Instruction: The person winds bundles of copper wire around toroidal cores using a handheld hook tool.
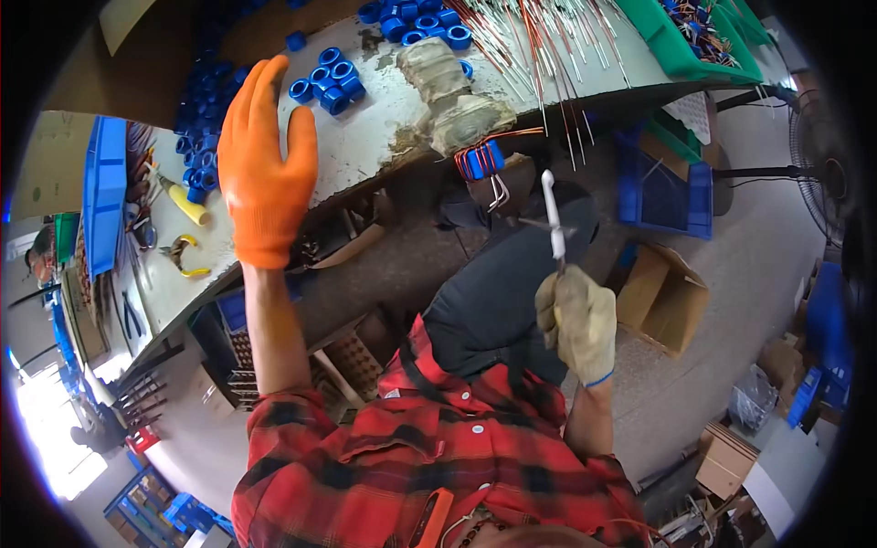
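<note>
Your right hand grips the white tool. Brace the blue coil with your empty left hand.

Blue coil, white rod, blue rings, red-and-black checked shirt.

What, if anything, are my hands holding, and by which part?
Your right hand grips a slender white tool by its lower end. Your left hand is open, with nothing visibly held.

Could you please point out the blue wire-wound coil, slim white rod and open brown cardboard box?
Blue wire-wound coil (489, 159): head view, blue face.
Slim white rod (553, 212): head view, shaft.
Open brown cardboard box (674, 309): head view, wall.
</note>
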